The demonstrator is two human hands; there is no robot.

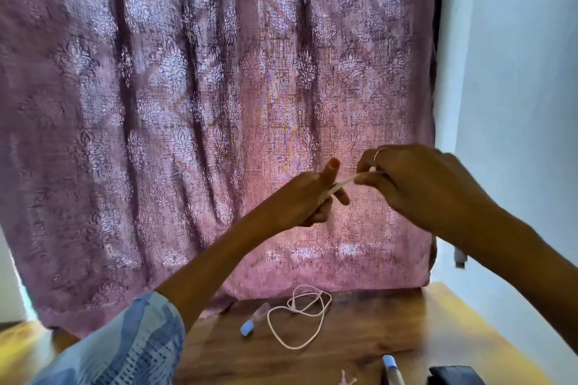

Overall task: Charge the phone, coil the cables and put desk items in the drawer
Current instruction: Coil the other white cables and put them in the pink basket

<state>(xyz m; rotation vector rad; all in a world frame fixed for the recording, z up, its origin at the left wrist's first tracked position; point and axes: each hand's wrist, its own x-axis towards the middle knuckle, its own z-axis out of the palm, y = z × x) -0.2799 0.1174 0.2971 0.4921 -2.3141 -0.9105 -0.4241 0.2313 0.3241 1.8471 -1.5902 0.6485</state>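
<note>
Coiling step, looks like. Both hands are up mid-frame in front of the pink curtain (219, 103): left hand (309, 197) curled around one end of a thin white cable (345, 181), right hand (416, 184) pinching the other end, strand stretched between them. Next move probably means wrapping it round the left fingers. Second white cable (300, 316) lies loosely looped on the wooden desk (359, 347) at lower center, well below the hands, beside a blue-capped pen (253, 320).

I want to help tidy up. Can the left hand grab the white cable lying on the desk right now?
Probably not yet. The left hand is up in the air, gripping a thin white strand that the right hand pinches too. Nothing covers the white cable below, so once freed it likely could.
</note>
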